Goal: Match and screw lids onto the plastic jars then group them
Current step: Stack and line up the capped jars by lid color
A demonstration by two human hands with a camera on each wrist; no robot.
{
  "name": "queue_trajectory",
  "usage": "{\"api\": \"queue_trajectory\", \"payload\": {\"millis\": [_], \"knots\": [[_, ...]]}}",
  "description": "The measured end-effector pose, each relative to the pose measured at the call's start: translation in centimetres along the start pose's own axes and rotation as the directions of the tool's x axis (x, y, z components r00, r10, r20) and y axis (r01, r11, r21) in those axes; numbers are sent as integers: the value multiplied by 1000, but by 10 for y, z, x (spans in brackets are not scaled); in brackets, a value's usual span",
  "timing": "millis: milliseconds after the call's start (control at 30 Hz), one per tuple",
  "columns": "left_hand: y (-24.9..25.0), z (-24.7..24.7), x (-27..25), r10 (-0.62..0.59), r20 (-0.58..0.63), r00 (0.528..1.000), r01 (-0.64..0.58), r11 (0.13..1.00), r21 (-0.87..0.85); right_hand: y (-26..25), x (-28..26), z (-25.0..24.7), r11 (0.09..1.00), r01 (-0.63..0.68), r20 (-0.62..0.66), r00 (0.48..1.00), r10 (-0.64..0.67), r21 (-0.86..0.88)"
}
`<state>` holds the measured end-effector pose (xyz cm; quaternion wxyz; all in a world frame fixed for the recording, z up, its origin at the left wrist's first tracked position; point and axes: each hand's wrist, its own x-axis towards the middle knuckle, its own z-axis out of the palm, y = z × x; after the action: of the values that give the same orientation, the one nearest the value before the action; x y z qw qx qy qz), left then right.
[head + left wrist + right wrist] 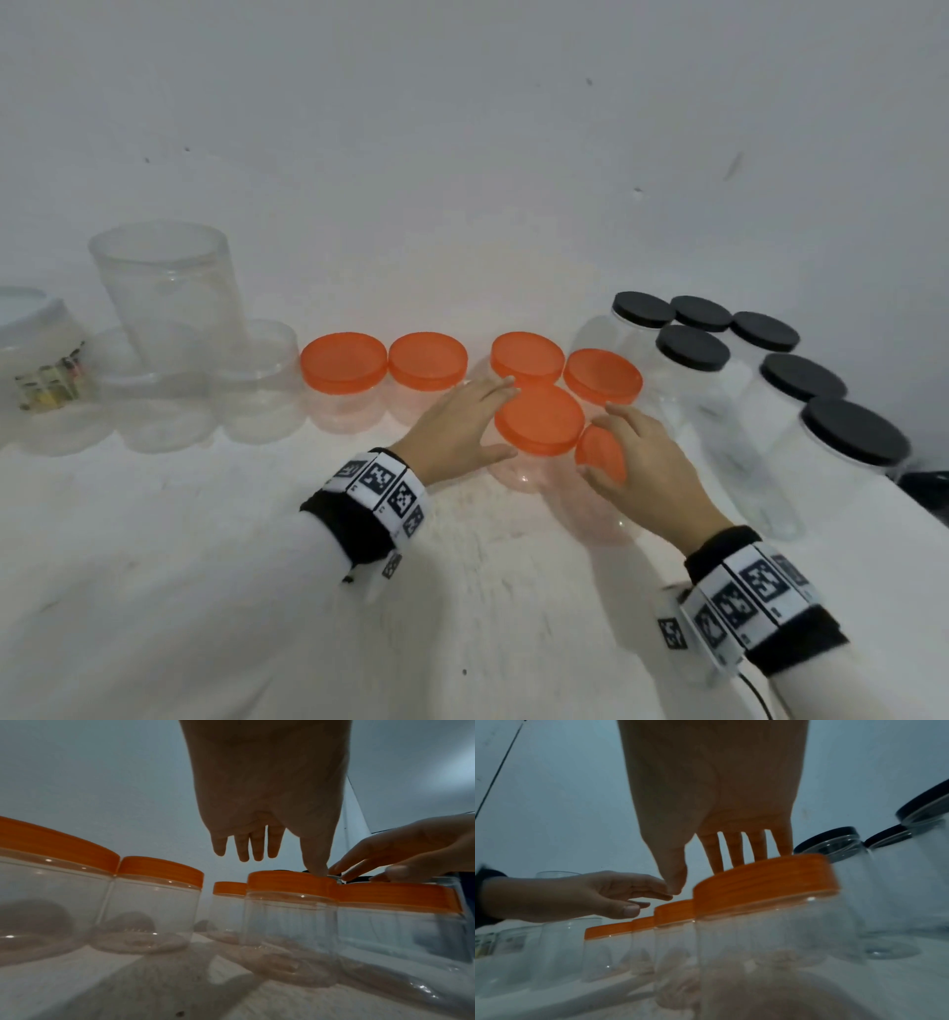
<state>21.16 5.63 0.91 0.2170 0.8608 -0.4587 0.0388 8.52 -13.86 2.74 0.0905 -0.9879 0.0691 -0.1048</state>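
Head view: both forearms reach forward over the white table (205,591). The left hand (452,431), fingers nearly straight, lies against the left side of a clear jar capped by an orange lid (539,419); thumb low, fingertips at the lid's far rim. The right hand (637,462) arches over a nearer orange-lidded jar (601,455), fingers spread and bent down around its lid. 4 more orange-lidded jars stand behind in a row, 6 black-lidded jars (693,349) to the right, uncapped clear jars (164,288) to the left.

Left wrist view: the left hand (262,805) hangs from above, 4 fingers straight and free of contact, thumb tip on the orange lid (287,882). The right hand (401,852) enters at right.

Right wrist view: the right hand (713,801) is spread, fingertips resting on the tilted lid of the nearest jar (765,878); whether the thumb touches is probably obscured by blur. The left hand (577,894) appears flat and relaxed.
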Motion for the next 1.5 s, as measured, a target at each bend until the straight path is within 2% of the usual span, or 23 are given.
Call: {"api": "queue_trajectory", "payload": {"millis": [167, 300, 500, 567, 667, 800, 933, 1033, 1133, 1233, 1367, 1500], "knots": [[20, 19, 21, -49, 30, 998, 46, 994, 97, 34, -6, -3, 999, 43, 199, 979, -45, 15], [24, 27, 27, -121, 42, 992, 115, 986, 117, 49, -6, 1, 994, 92, 284, 953, -103, 51], [29, 31, 28, -287, 72, 955, 295, 942, -159, 57, -1, -2, 991, 110, 317, 940, -127, 72], [28, 29, 24, -306, 74, 949, 315, 914, -257, 59, 1, -2, 988, 122, 336, 931, -146, 92], [24, 25, 13, -349, 44, 936, 345, 886, -309, 59, 5, 0, 982, 153, 354, 917, -184, 115], [12, 10, -10, -387, -12, 922, 368, 885, -285, 48, 14, 5, 969, 168, 363, 904, -224, 180], [2, -24, -33, -370, -200, 907, 309, 908, -282, 26, 20, 12, 941, 185, 360, 889, -282, 282], [-10, -55, -42, -375, -387, 843, 273, 916, -293, 5, 25, 16, 924, 212, 375, 867, -328, 320], [-34, -81, -46, -409, -500, 763, 321, 912, -257, -15, 30, 21, 905, 240, 371, 852, -370, 351], [-57, -92, -49, -467, -511, 722, 394, 884, -251, -32, 34, 19, 882, 252, 357, 843, -402, 397], [-74, -91, -51, -477, -477, 738, 405, 879, -252, -48, 46, 4, 836, 271, 265, 863, -431, 478], [-82, -91, -48, -503, -474, 723, 420, 864, -278, -61, 67, -14, 801, 276, 131, 907, -400, 531]]}}
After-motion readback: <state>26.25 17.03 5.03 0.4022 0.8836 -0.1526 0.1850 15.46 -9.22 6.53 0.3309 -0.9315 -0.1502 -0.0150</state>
